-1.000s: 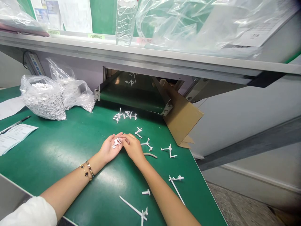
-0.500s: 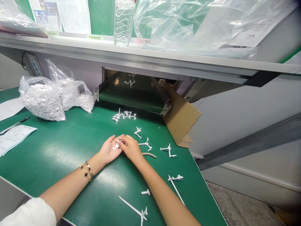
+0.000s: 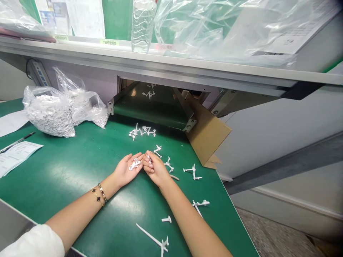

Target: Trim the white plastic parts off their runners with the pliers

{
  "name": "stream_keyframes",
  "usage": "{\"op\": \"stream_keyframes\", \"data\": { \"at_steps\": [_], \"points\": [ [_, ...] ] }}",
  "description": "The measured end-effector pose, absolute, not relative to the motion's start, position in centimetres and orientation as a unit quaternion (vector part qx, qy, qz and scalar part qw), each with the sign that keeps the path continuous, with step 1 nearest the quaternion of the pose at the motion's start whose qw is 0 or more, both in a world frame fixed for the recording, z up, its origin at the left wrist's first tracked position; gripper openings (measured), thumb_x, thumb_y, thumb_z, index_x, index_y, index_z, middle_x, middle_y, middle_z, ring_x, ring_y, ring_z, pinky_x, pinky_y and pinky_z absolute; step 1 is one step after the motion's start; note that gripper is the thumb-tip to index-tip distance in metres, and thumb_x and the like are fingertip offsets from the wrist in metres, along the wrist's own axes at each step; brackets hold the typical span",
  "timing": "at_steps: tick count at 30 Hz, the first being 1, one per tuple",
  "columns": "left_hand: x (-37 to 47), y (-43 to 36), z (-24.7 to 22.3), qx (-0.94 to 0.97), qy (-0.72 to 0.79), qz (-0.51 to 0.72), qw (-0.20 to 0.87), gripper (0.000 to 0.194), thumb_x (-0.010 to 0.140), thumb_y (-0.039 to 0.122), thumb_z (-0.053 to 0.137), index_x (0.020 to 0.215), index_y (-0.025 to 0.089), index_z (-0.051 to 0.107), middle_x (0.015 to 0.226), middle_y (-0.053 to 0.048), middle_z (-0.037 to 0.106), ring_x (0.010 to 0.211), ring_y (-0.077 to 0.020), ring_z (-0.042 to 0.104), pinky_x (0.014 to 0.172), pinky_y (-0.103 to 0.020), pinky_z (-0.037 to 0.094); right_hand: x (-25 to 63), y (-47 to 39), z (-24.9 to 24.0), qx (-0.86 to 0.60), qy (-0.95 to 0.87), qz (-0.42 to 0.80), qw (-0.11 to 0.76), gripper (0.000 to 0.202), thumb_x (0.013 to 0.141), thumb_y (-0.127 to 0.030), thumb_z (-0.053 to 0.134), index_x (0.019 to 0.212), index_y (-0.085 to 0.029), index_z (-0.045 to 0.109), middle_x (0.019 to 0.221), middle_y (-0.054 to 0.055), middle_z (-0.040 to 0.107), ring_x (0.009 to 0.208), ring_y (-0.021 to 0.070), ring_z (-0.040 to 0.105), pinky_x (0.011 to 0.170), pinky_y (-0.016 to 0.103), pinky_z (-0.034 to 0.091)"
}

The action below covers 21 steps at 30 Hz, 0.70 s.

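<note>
Shelf edge (image 3: pixel 88 53), green label (image 3: pixel 109 42): "产品检验规范".

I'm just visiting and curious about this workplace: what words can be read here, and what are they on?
"产品检验规范": right-hand green label on the shelf edge.
Pink label, left-hand green label: too blurred to read surely.
Table slip, pinned sheets, upper-right paper: too small or blurred.

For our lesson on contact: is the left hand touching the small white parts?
Touching: the head view shows the small white parts lying on the open palm of the left hand.
</note>
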State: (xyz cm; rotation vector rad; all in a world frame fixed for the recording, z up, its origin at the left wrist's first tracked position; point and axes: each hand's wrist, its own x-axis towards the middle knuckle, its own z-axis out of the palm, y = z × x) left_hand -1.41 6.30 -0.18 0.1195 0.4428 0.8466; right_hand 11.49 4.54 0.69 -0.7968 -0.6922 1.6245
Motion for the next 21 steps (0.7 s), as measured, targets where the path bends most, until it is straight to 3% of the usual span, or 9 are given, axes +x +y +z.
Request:
{"op": "stream_keyframes", "data": {
  "at_steps": [4,6,9,14,18,21],
  "points": [
    [-1.4,6.5,-0.5,0.06,0.21,0.415,0.883,0.041,0.089,0.021,0.032,0.122,0.001,0.044,0.084,-0.012,0.064,0.077,-0.0156,0.062,0.077,-0.026,0.049,10.9,4.3,0.3,-0.504,-0.505,0.514,0.477,0.01,0.078,-0.025,0.046,0.077,-0.019,0.054,0.06,-0.004,0.048,0.044,0.0075,0.033,0.04,0.015,0.023],
    [-1.4,6.7,-0.9,0.071,0.221,0.416,0.879,0.04,0.088,0.021,0.032,0.121,0.002,0.046,0.092,-0.014,0.064,0.079,-0.0155,0.062,0.078,-0.025,0.049,10.7,4.2,0.3,-0.554,-0.633,0.362,0.401,0.016,0.078,-0.018,0.043,0.078,-0.02,0.059,0.067,-0.001,0.055,0.055,0.0111,0.046,0.049,0.018,0.031],
    [-1.3,6.8,-1.3,0.09,0.226,0.406,0.881,0.043,0.088,0.023,0.034,0.125,0.004,0.043,0.109,-0.017,0.06,0.091,-0.0191,0.061,0.083,-0.029,0.048,10.7,3.9,0.4,-0.59,-0.742,0.192,0.253,0.023,0.079,-0.014,0.047,0.091,-0.025,0.063,0.073,0.0,0.061,0.062,0.0161,0.053,0.055,0.022,0.033],
    [-1.2,6.9,-2.0,0.08,0.228,0.394,0.887,0.045,0.086,0.021,0.035,0.127,0.004,0.04,0.116,-0.019,0.057,0.096,-0.0212,0.06,0.084,-0.031,0.047,11.1,3.7,0.4,-0.582,-0.797,0.095,0.127,0.023,0.085,-0.018,0.049,0.1,-0.03,0.062,0.082,0.002,0.064,0.068,0.0195,0.058,0.055,0.024,0.031],
    [-1.2,7.0,-2.2,0.073,0.235,0.394,0.886,0.037,0.085,0.018,0.035,0.116,0.002,0.049,0.102,-0.018,0.062,0.083,-0.0184,0.063,0.07,-0.026,0.049,11.1,3.8,0.0,-0.583,-0.795,0.099,0.138,0.015,0.084,-0.02,0.05,0.092,-0.025,0.061,0.081,0.003,0.063,0.069,0.0206,0.058,0.056,0.025,0.033],
    [-1.2,7.1,-1.9,0.049,0.236,0.412,0.879,0.029,0.084,0.013,0.034,0.102,0.004,0.055,0.083,-0.013,0.064,0.074,-0.0161,0.063,0.068,-0.024,0.05,10.9,3.8,0.2,-0.585,-0.739,0.172,0.287,0.013,0.083,-0.021,0.047,0.09,-0.023,0.058,0.079,0.002,0.062,0.07,0.0178,0.057,0.059,0.024,0.036]
  ]
}}
